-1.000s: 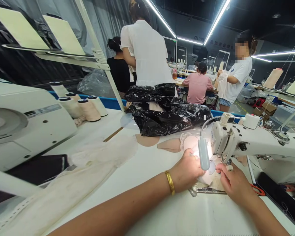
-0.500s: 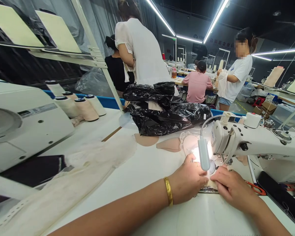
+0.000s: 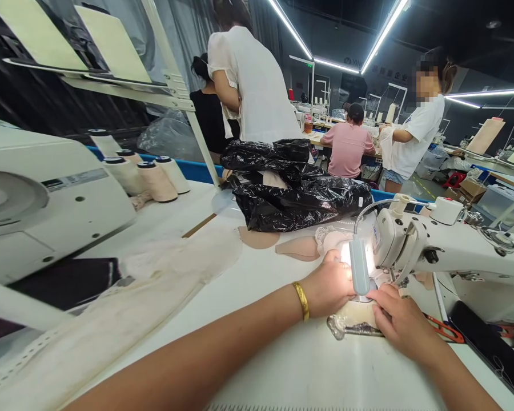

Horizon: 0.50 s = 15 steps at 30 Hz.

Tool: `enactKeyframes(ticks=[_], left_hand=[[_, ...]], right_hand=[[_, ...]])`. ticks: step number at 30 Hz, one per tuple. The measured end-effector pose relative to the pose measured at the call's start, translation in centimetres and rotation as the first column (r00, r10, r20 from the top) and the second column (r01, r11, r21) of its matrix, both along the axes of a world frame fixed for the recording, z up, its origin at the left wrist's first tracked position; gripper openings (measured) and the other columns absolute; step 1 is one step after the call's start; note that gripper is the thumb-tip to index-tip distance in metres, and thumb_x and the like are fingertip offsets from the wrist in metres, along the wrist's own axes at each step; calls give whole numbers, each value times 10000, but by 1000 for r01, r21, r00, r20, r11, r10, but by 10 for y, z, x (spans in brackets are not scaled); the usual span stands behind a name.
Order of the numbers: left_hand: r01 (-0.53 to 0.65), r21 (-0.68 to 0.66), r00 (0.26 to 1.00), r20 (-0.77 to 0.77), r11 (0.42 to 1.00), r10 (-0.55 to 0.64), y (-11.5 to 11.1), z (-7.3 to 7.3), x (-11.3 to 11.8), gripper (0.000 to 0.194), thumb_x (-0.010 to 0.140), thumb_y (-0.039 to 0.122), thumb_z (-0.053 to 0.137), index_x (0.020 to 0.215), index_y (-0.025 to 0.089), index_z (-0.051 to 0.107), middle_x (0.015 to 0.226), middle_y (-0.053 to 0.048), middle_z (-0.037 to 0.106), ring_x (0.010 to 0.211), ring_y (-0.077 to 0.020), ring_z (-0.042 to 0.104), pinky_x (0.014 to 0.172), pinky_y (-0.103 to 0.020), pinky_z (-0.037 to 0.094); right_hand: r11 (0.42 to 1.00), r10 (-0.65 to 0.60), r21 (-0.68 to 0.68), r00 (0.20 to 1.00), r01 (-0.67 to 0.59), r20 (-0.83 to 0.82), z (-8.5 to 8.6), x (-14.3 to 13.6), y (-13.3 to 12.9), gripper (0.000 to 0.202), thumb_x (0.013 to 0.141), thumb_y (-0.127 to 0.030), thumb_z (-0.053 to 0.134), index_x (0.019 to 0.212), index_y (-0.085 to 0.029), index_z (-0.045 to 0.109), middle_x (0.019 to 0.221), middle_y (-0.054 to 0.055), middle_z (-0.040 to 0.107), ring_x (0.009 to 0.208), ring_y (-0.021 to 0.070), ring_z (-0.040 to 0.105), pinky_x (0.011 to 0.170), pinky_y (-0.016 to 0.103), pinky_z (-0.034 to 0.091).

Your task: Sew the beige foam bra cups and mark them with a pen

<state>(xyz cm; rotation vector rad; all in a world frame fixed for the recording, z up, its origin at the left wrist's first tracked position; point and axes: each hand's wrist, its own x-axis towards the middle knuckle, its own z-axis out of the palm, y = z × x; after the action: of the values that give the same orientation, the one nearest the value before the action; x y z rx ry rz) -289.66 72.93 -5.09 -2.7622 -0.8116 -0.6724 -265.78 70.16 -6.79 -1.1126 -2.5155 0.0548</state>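
Note:
My left hand (image 3: 329,286) is closed, its fingers curled at the edge of a pale bra cup (image 3: 334,240) with lace trim. A grey lamp (image 3: 360,267) hides part of the fingertips and the work. My right hand (image 3: 397,313) lies just right of the lamp, fingers bent and pressed together near the needle area of a white sewing machine (image 3: 449,240); what they hold is hidden. Between and below the hands shows the machine's worn, cream-coloured bed plate (image 3: 356,317). Beige cup pieces (image 3: 297,249) lie behind my left hand.
Black plastic bags (image 3: 300,197) are heaped behind the work. Thread cones (image 3: 156,181) and another machine (image 3: 47,200) stand at left, with whitish fabric (image 3: 132,319) along the table. A black phone-like object (image 3: 488,342) and orange-handled scissors (image 3: 444,329) lie at right. Several people work beyond.
My left hand has moved up and away from the front of the bed plate, uncovering its left corner. My right hand has stayed nearly in place. The view has shifted slightly.

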Motion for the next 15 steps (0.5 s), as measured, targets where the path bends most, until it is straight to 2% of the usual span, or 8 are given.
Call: enactKeyframes(ticks=[2,4,7,9,12,15], left_hand=[[-19,-15,1000,6,1000,19,5,1,-1,168,933,128,532,820,197,636,854,-13,689,833,-205,597,921,-453,356],[-138,-2,988,65,990,138,10,3,-4,183,948,121,490,879,191,645,962,-59,697,937,-246,610,939,-457,399],[-420,-71,888,173,905,426,16,8,-14,341,943,37,387,1160,158,620,1223,-143,655,1159,-283,584,979,-431,463],[-505,-131,844,134,853,520,15,10,-21,402,893,-16,383,1191,133,608,1139,-152,679,1078,-280,629,890,-408,514],[-487,-155,871,-11,859,492,6,10,-26,232,829,-5,484,869,147,655,809,-102,673,764,-270,647,707,-393,511],[-402,-173,915,-111,899,388,-9,12,-20,177,877,132,599,705,173,608,754,-69,662,720,-250,633,706,-383,499]], right_hand=[[1000,-15,-9,1000,15,13,-1,1,0,256,989,-157,426,1150,-259,597,901,43,628,851,251,617,695,352,467],[999,-27,-16,999,28,25,-2,2,0,252,993,-163,420,1151,-257,592,906,48,630,839,252,616,692,354,467],[999,-29,-21,999,29,35,-2,3,-1,261,993,-164,419,1167,-257,590,922,55,643,811,245,609,697,353,466],[999,-33,-30,999,34,40,-1,3,-1,267,994,-163,412,1166,-256,594,918,53,641,778,234,599,686,348,458],[997,-48,-62,997,52,55,2,1,-2,274,997,-170,400,1165,-255,599,917,48,632,750,228,587,668,346,440],[992,-69,-97,995,76,69,6,-1,-3,277,999,-174,391,1162,-262,597,903,34,616,723,217,570,652,337,420]])
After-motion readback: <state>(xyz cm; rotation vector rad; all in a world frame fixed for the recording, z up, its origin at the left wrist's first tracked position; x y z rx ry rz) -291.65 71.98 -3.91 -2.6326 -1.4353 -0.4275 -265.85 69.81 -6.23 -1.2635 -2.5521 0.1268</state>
